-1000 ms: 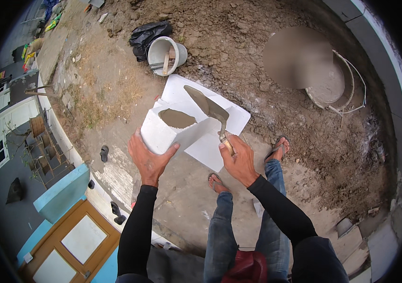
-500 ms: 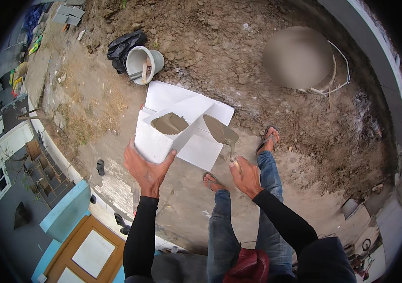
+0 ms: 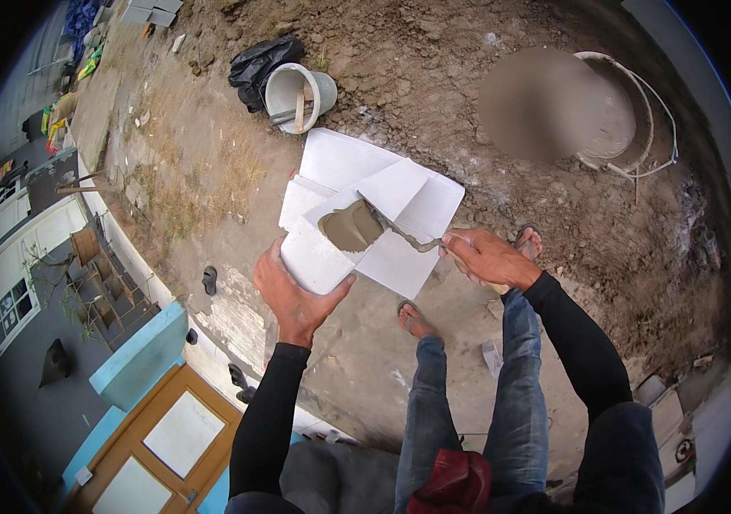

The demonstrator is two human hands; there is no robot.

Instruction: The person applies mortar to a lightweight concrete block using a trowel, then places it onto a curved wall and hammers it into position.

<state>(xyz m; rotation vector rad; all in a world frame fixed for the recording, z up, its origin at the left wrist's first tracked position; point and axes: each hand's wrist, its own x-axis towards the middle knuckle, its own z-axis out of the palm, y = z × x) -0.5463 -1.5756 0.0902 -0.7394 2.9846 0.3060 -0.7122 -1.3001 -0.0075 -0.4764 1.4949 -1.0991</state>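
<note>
My left hand (image 3: pixel 299 300) grips the near end of a white block (image 3: pixel 318 261), thumb on one side and fingers on the other. Wet grey mortar (image 3: pixel 351 230) is spread on the block's upper face. My right hand (image 3: pixel 492 257) is closed around the handle of a trowel (image 3: pixel 415 242). The trowel's blade is turned almost edge-on at the right side of the mortar, so little of it shows. Other white blocks (image 3: pixel 400 267) lie under and beyond the held one, at differing angles.
A pale bucket (image 3: pixel 324 92) with sticks in it lies tipped beside a black plastic bag (image 3: pixel 254 70). At the right stands a round tub (image 3: pixel 640 124), partly blurred. My sandalled feet are close to the blocks. A light-blue wall (image 3: pixel 138 355) and brown door (image 3: pixel 125 428) flank the left.
My right hand has moved up and brought the trowel left onto the mortar, its blade tilting from flat to edge-on. The mortar looks smoother. The whole view has shifted slightly.
</note>
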